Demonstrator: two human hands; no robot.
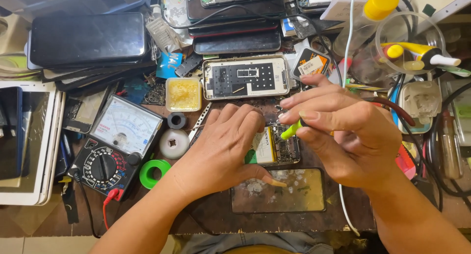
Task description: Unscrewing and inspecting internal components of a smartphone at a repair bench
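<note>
An opened phone [277,146] with its battery and circuit board showing lies in the middle of the workbench. My left hand [223,146] rests flat on its left part, fingers spread over the board. My right hand [343,129] grips a thin tool with a yellow-green tip [291,130], and the tip points down at the phone's upper board. Just behind lies a second opened phone shell [245,77] with a silver frame. A cracked glass panel [279,190] lies in front of the phone, near the bench edge.
An analogue multimeter [115,146] with red and black leads sits at the left. Next to it are a green tape roll [153,171], a white roll [173,143] and a small tub of yellowish paste [183,94]. Stacked phones [88,38] fill the back; bottles and cables [392,48] crowd the right.
</note>
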